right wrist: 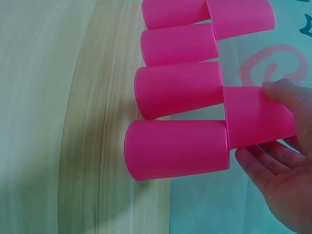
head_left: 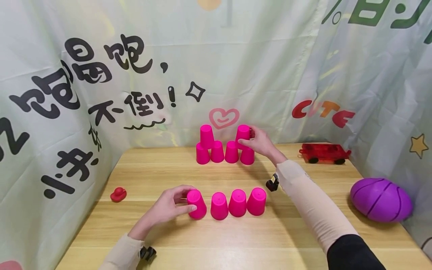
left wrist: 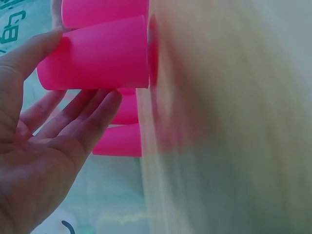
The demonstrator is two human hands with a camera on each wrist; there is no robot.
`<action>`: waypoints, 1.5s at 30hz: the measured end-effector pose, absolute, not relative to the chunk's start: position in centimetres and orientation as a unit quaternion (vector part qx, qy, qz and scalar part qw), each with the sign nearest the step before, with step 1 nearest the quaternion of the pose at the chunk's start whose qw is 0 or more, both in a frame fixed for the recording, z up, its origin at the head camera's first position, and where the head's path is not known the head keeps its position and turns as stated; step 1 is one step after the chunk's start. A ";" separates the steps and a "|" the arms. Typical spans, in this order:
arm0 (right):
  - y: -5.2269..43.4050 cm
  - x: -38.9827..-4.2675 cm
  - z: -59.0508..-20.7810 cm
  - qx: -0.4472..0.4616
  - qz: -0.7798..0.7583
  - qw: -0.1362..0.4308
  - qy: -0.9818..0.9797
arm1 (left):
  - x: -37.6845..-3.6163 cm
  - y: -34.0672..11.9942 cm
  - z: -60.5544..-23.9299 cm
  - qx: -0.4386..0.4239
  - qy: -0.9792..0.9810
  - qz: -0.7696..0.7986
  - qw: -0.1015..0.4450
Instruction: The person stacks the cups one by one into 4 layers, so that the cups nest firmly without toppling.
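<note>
Left hand [head_left: 167, 208]: I'm gripping the leftmost near-row cup [head_left: 197, 204], fingers curled.
Right hand [head_left: 260, 142]: I'm pinching the upper right stacked cup [head_left: 242, 136].

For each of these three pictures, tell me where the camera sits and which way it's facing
Head: worn on the head, facing forward and down at the wooden table; both hands and sleeved forearms show.
Left wrist: on the left wrist, facing along the palm; left hand grips the near-row end cup.
Right wrist: on the right wrist, facing the back stack; right hand holds the upper cup.
Shared: the head view also shows that left hand, end cup, right hand and upper cup.
</note>
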State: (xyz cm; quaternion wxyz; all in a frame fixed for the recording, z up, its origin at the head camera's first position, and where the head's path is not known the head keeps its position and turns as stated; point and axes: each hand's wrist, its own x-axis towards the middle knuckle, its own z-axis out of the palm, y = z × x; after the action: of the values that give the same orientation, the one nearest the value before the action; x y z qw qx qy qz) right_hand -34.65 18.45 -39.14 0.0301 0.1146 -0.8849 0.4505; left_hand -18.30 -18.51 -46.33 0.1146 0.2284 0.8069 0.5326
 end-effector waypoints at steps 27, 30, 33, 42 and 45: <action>21.3 -31.6 -39.2 0.102 0.443 0.021 -0.891 | -26.1 -14.5 -36.7 0.268 0.850 0.452 -0.040; 22.0 -30.4 -39.2 0.112 0.430 0.024 -0.896 | -27.1 -13.6 -35.5 0.268 0.857 0.439 -0.047; 22.3 -29.2 -39.2 0.120 0.415 0.024 -0.902 | -28.1 -12.8 -34.5 0.271 0.861 0.426 -0.057; 22.0 -25.2 -39.4 0.164 0.401 0.027 -0.901 | -31.2 -10.3 -32.3 0.272 0.877 0.386 -0.086; 21.9 -23.8 -39.7 0.175 0.399 0.021 -0.900 | -32.1 -9.5 -32.2 0.263 0.887 0.370 -0.086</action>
State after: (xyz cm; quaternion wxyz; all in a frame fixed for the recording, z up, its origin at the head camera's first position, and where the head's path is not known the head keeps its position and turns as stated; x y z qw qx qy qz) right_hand -23.83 21.88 -39.71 0.0209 0.1755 -0.8997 0.3992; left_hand -32.06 -9.46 -32.23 -0.0865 0.2630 0.8868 0.3701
